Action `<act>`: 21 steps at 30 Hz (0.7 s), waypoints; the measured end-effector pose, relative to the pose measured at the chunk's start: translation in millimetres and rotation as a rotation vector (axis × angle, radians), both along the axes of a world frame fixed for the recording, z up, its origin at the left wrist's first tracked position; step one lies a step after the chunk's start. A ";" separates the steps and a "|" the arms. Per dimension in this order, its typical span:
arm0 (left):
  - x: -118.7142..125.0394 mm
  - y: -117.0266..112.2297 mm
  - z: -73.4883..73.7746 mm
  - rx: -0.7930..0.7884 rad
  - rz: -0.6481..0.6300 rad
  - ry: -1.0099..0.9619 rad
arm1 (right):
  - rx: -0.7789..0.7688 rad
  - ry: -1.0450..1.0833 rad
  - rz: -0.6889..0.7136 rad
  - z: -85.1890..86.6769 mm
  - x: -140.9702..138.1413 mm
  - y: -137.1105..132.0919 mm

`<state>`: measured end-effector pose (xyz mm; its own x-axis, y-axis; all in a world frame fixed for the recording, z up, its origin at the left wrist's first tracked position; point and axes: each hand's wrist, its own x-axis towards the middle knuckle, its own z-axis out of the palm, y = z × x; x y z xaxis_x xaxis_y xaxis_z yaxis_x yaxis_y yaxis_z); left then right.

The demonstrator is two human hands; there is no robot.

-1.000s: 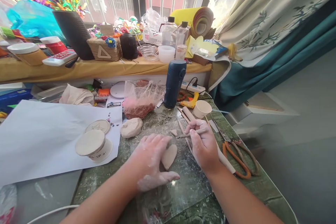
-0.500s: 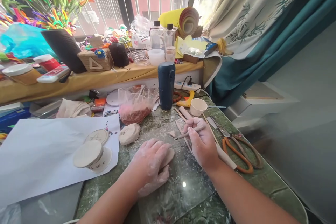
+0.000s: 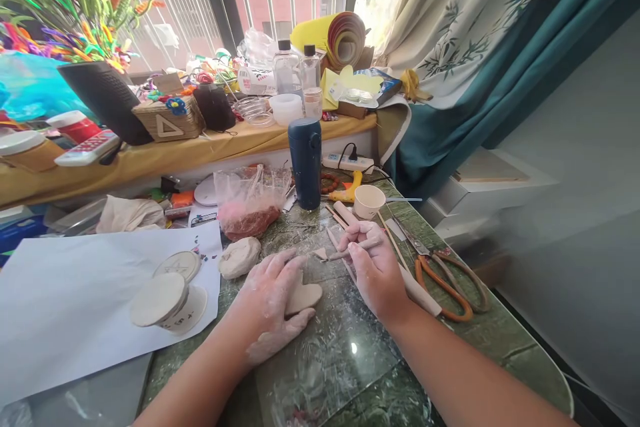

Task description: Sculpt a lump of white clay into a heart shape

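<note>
My left hand (image 3: 273, 300), dusted with pale powder, lies over a flat piece of clay (image 3: 306, 297) on the clear work sheet. Its thumb and fingers are apart, and the clay's rounded edge shows between them; the rest is under the palm. In my right hand (image 3: 373, 267) is a slim clay modelling tool (image 3: 354, 249), gripped like a pen, its thin tip pointing left. Close to that tip lies a small clay scrap (image 3: 321, 253). A rounded lump of clay (image 3: 240, 257) sits beyond my left fingers.
Scissors (image 3: 443, 280) and a clay-dusted rolling pin (image 3: 417, 290) lie right of my right hand. A paper cup (image 3: 369, 201) and a dark blue bottle (image 3: 305, 163) stand behind. At left, white paper (image 3: 90, 307) holds a clay-topped cup (image 3: 159, 300) and a star-marked disc (image 3: 177, 265).
My left fingers have lifted and spread from the thumb, uncovering more of the flat clay. My right hand keeps the tool in much the same pose. The whole view has shifted slightly.
</note>
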<state>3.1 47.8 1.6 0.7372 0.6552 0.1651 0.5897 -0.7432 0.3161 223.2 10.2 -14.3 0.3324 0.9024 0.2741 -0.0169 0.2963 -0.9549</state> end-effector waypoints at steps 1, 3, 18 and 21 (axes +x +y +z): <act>-0.1 0.1 -2.1 -0.005 0.050 0.003 | -0.007 0.003 0.003 0.4 0.0 0.0; 0.8 -0.2 -5.5 -0.032 0.105 0.013 | -0.024 0.005 0.022 0.8 0.1 0.1; -2.9 4.3 6.1 -0.165 -0.043 -0.049 | -0.040 0.025 0.110 -2.4 0.1 0.6; -4.4 6.1 1.9 -0.167 -0.052 -0.078 | -0.050 -0.028 0.103 1.5 0.2 -0.2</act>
<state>-1.3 53.9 3.5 0.7602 0.6393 0.1153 0.5202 -0.7055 0.4813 223.4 10.0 -12.8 0.2300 0.9442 0.2357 -0.0182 0.2463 -0.9690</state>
